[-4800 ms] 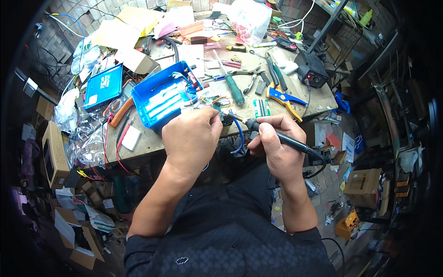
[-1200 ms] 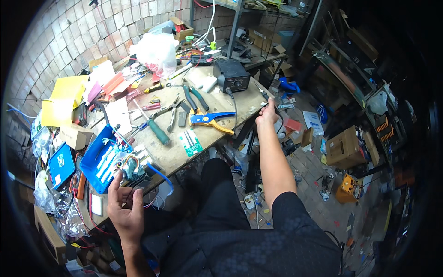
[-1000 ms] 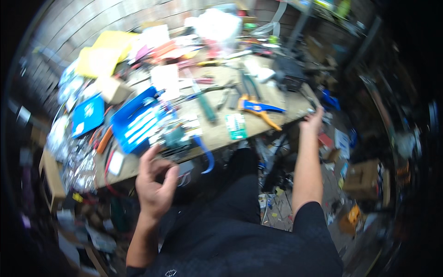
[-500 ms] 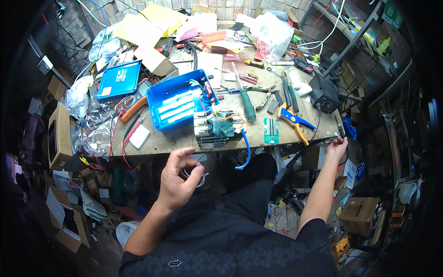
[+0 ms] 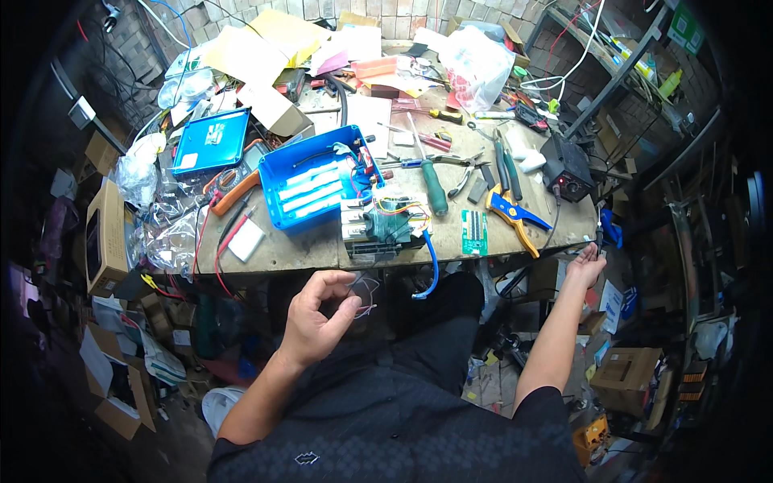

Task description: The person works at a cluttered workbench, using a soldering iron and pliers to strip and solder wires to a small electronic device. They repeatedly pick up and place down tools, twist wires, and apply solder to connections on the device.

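Note:
My left hand (image 5: 320,315) hovers in front of the bench edge, thumb and fingers curled round thin wires (image 5: 367,296) whose loose ends stick out to the right. By the bench's right corner, my right hand (image 5: 589,266) is turned palm up with its fingers curled; what they hold, if anything, I cannot make out. A dark, slim handle-like piece (image 5: 599,232) is just above those fingers. Beyond my left hand, at the front edge, sits a battery pack assembly (image 5: 388,224) with coloured wires and a blue cable (image 5: 436,270) hanging down. A blue box (image 5: 278,201) holding white cylindrical cells stands behind it.
A green circuit board (image 5: 474,233), blue-and-yellow wire strippers (image 5: 515,216) and a green-handled screwdriver (image 5: 434,189) lie on the right half. A black box with a knob (image 5: 568,169) stands at the right. Left are a blue lid (image 5: 211,142) and an orange clamp meter (image 5: 236,193).
My left hand has shifted slightly right, and the wires in it show more. My right hand has dropped a little lower, away from the bench corner.

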`<state>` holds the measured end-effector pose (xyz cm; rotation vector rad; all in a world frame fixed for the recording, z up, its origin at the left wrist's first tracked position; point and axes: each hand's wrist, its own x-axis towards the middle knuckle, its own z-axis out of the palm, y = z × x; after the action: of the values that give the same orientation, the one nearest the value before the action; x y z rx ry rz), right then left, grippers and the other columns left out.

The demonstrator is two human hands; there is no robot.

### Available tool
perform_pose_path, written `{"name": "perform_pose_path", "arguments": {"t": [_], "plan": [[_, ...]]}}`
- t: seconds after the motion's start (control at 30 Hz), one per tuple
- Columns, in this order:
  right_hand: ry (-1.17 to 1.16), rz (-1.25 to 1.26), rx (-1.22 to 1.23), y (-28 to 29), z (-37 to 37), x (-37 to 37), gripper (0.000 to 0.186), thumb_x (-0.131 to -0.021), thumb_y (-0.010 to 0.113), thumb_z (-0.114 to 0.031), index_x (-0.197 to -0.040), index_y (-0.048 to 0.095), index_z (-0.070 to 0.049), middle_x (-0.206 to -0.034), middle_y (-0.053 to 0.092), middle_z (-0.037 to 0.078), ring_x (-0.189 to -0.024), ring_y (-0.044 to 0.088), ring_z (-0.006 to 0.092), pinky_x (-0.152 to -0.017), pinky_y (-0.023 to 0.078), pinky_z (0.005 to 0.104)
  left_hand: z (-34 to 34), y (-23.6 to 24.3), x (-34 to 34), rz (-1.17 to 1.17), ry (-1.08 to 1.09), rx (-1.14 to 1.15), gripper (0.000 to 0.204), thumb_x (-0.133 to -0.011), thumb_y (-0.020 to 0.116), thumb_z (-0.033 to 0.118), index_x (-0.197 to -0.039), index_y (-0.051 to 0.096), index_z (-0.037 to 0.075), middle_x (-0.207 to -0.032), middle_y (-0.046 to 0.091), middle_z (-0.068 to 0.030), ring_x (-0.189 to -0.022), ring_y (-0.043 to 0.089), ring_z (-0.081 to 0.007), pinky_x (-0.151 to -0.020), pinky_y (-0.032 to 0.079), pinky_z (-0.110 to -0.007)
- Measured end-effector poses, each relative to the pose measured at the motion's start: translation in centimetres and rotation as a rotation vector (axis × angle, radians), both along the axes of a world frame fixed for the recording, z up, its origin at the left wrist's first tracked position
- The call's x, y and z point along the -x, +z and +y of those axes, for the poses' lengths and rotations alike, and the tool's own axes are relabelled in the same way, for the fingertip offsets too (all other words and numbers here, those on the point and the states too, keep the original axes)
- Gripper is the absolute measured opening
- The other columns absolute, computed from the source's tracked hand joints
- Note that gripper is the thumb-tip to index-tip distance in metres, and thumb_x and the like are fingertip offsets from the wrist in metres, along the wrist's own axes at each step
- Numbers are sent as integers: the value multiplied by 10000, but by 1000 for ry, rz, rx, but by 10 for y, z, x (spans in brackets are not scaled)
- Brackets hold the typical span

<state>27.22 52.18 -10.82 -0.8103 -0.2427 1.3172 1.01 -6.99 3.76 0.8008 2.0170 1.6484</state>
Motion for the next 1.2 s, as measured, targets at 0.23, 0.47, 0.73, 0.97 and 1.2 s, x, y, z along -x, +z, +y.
{"name": "perform_pose_path", "arguments": {"t": [0.23, 0.47, 0.73, 0.97, 1.2], "plan": [[-100, -229, 194, 17, -22, 31, 387, -907, 854, -320, -751, 559, -124, -669, 611, -9, -547, 558, 101, -461, 441, 229, 1, -1, 0, -69, -3, 41, 263, -957, 706, -4, -1206, 629, -37, -1002, 737, -65, -915, 696, -99, -840, 547, -263], [-85, -92, 233, 29, -35, 45, 392, -931, 812, -403, -776, 570, -137, -663, 568, -29, -525, 542, 117, -448, 439, 272, 4, -5, 0, -107, -16, 24, 263, -954, 731, 30, -1197, 654, -36, -1030, 736, -69, -942, 696, -108, -866, 553, -271], [77, -36, 160, 21, -29, 38, 413, -988, 694, -498, -787, 554, -166, -645, 533, -35, -520, 510, 120, -460, 407, 256, -4, -22, 6, -34, -46, 75, 291, -945, 729, 50, -1215, 659, -30, -1108, 741, -81, -1014, 698, -138, -932, 547, -304], [69, -88, 74, 20, -30, 31, 343, -1008, 686, -421, -815, 566, -164, -685, 575, -41, -539, 539, 107, -477, 430, 250, 5, -27, 6, -82, -45, 85, 345, -936, 695, 13, -1273, 631, -24, -1209, 721, -116, -1131, 686, -190, -1011, 531, -340], [-148, -705, -87, 31, -67, 20, 153, -981, 680, -204, -989, 647, -55, -809, 603, 29, -719, 611, 143, -646, 517, 320, 4, -44, 9, -93, -46, 43, 345, -947, 668, -16, -1287, 611, -21, -1201, 707, -98, -1097, 672, -169, -978, 536, -323]]}}
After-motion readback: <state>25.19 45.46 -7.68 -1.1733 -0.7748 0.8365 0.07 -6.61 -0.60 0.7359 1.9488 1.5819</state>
